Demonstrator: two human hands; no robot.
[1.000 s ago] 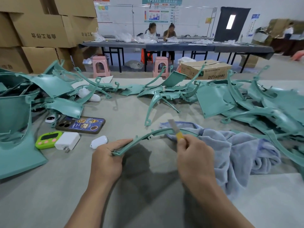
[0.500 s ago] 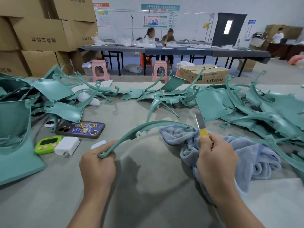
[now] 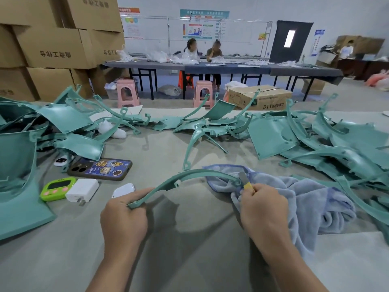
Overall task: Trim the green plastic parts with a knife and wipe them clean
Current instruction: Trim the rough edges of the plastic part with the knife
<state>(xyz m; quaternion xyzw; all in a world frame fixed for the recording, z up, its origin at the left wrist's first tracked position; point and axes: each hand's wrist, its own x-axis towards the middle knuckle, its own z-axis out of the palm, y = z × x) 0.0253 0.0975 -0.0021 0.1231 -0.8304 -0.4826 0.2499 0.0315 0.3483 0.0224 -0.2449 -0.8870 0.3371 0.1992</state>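
Left hand (image 3: 124, 220): grips strip (image 3: 189, 175) end, left of towel (image 3: 311, 197)
Right hand (image 3: 263, 209): curled round knife (image 3: 245, 181) and towel edge, blade at strip

Both forearms reach forward, the left hand (image 3: 124, 220) and right hand (image 3: 263, 209) apart, fingers curled in grips.

A brown cardboard box (image 3: 260, 100) on the floor beyond the tabletop carried the letters "DTY" in black, followed by smaller characters too blurred to read. The stacked cartons (image 3: 55, 53) at left bore dark Chinese characters. Print on the wall posters (image 3: 200, 30) was too small to read.
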